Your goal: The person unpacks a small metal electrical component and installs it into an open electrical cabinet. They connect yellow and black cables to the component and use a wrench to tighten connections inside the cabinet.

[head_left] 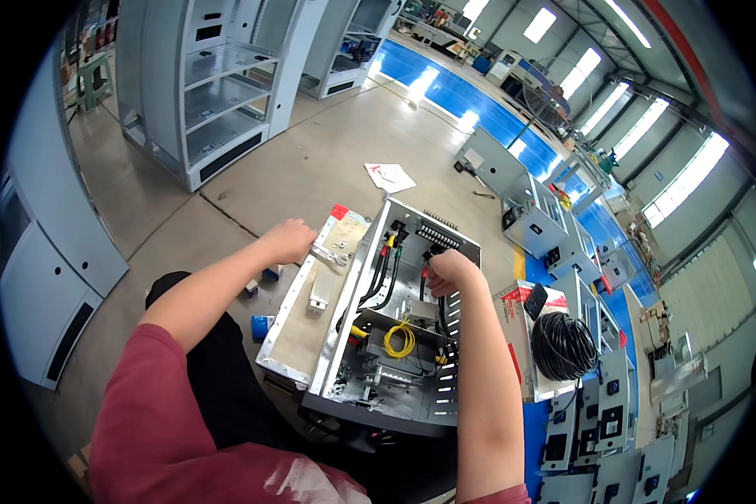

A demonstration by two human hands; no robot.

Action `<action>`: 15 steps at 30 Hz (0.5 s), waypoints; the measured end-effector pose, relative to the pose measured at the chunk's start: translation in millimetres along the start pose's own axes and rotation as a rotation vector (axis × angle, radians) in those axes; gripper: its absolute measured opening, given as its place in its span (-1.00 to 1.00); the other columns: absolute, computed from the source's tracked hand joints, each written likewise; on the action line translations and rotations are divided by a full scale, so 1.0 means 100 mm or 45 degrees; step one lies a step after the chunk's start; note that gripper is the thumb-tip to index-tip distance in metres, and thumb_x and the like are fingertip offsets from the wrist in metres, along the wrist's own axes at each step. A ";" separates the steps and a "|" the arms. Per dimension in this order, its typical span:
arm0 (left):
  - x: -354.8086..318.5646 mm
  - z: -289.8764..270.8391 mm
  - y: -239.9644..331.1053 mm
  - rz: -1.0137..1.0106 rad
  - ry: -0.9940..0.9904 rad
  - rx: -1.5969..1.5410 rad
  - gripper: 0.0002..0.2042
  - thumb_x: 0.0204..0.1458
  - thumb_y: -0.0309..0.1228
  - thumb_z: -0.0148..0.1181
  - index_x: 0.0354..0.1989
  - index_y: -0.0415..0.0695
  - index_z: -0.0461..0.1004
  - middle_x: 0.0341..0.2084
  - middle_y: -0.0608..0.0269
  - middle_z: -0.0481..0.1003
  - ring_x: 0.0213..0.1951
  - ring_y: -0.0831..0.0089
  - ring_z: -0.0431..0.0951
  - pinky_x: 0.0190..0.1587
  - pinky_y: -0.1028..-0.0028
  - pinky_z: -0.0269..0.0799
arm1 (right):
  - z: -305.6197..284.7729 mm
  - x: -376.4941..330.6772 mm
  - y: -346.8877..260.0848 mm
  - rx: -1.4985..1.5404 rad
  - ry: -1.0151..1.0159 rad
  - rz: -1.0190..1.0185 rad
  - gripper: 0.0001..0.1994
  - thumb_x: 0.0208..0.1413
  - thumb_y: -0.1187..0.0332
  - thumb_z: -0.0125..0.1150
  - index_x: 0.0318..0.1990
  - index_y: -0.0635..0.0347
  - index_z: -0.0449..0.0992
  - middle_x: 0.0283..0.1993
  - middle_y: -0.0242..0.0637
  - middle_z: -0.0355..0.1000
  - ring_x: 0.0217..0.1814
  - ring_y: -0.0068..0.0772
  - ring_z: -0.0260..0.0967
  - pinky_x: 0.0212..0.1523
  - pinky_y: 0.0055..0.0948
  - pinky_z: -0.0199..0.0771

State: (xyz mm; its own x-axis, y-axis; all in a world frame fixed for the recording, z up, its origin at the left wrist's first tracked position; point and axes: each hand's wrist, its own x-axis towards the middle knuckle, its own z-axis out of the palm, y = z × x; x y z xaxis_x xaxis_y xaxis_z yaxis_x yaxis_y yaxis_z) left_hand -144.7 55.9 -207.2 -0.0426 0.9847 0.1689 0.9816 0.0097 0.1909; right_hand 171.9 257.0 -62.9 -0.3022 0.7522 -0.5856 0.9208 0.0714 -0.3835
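An open metal electrical enclosure (341, 340) lies in front of me, with black cables, yellow and green sleeves and a coil of yellow wire (400, 339) inside. My left hand (289, 241) is closed around a silver wrench (331, 255), above a board beside the enclosure's left wall. Inside the far right part of the enclosure, my right hand (449, 270) has its fingers closed by a black cable with a red sleeve. What those fingers grip is hidden. On the board (298, 317) lie small nuts and a small pale box (319, 293).
A coil of black cable (564, 346) sits on a carton at the right. Tall grey cabinets (164, 92) stand at the left and far left. Several metal units (539, 220) line the right side. A paper sheet (389, 177) and a loose tool (484, 195) lie on the floor.
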 end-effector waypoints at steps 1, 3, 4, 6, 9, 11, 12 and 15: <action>-0.02 -0.08 -0.02 -0.047 0.025 -0.001 -0.84 0.13 -0.41 0.07 -0.30 -0.15 0.58 -0.28 0.00 0.62 -0.06 0.00 0.57 0.00 0.06 0.49 | -0.05 -0.15 -0.08 -0.072 0.004 -0.013 -0.67 0.18 0.38 -0.02 -0.15 0.42 0.64 -0.13 0.01 0.67 -0.25 -0.08 0.70 -0.19 -0.21 0.74; -0.06 -0.35 -0.01 -0.133 0.081 0.002 -0.83 0.15 -0.40 0.05 -0.29 -0.13 0.59 -0.28 -0.03 0.61 -0.10 -0.04 0.58 -0.04 0.03 0.51 | -0.15 -0.46 -0.20 -0.208 0.019 -0.041 -0.68 0.17 0.39 -0.02 -0.18 0.40 0.65 -0.16 -0.04 0.68 -0.25 -0.14 0.70 -0.20 -0.23 0.73; -0.09 -0.48 -0.03 -0.152 0.165 -0.059 -0.83 0.15 -0.41 0.03 -0.28 -0.15 0.57 -0.31 -0.11 0.60 -0.17 -0.10 0.59 -0.13 0.02 0.51 | -0.21 -0.54 -0.22 -0.196 -0.010 -0.055 -0.68 0.18 0.33 0.03 -0.19 0.37 0.66 -0.21 -0.10 0.69 -0.26 -0.21 0.69 -0.21 -0.30 0.69; -0.20 -0.74 0.03 -0.295 0.352 -0.332 -0.83 0.15 -0.41 0.02 -0.29 -0.21 0.54 -0.38 -0.14 0.57 -0.27 -0.06 0.59 -0.20 0.05 0.49 | -0.29 -0.80 -0.24 -0.202 0.006 -0.276 -0.67 0.22 0.26 0.07 -0.18 0.36 0.67 -0.23 -0.14 0.68 -0.25 -0.27 0.66 -0.18 -0.34 0.65; -0.46 -1.23 0.49 -0.305 0.562 -0.764 -0.82 0.14 -0.42 0.00 -0.30 -0.28 0.47 -0.51 -0.11 0.50 -0.44 0.09 0.55 -0.33 0.14 0.42 | -0.28 -1.26 -0.23 -0.123 -0.064 -0.706 -0.63 0.37 0.21 0.09 0.08 0.34 0.59 -0.22 -0.20 0.65 -0.18 -0.40 0.62 -0.13 -0.38 0.61; -0.66 -1.51 1.02 -0.237 0.506 -0.886 -0.79 0.14 -0.31 0.15 -0.22 -0.22 0.52 -0.45 -0.19 0.56 -0.38 -0.11 0.60 -0.33 0.05 0.45 | -0.11 -1.67 -0.28 0.109 -0.116 -0.896 -0.54 0.32 0.25 0.21 0.26 0.37 0.45 -0.21 -0.24 0.60 -0.18 -0.45 0.56 -0.07 -0.40 0.57; -0.65 -1.57 1.27 -0.106 0.379 -0.945 -0.78 0.14 -0.29 0.16 -0.17 -0.18 0.52 -0.42 -0.16 0.58 -0.35 -0.14 0.60 -0.29 0.04 0.48 | -0.07 -1.87 -0.22 0.257 -0.145 -0.981 -0.50 0.33 0.27 0.21 0.32 0.36 0.37 -0.19 -0.23 0.59 -0.17 -0.43 0.56 -0.08 -0.38 0.57; -0.52 -1.70 1.91 0.207 0.223 -0.648 -0.82 0.08 -0.44 0.16 -0.16 -0.22 0.46 -0.27 -0.09 0.56 -0.17 -0.16 0.57 -0.14 -0.02 0.47 | 0.17 -2.04 -0.07 0.844 -0.177 -1.231 -0.53 0.38 0.30 0.15 0.34 0.36 0.34 -0.21 -0.22 0.54 -0.20 -0.37 0.54 -0.14 -0.38 0.60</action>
State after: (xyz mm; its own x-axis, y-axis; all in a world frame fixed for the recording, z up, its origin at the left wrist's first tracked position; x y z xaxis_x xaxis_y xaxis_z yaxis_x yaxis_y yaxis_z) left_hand 13.7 -22.7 -14.7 0.0289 0.9226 0.3846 0.7664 -0.2675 0.5841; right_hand 222.9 91.9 46.6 -0.8655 0.4918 0.0946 -0.0010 0.1873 -0.9823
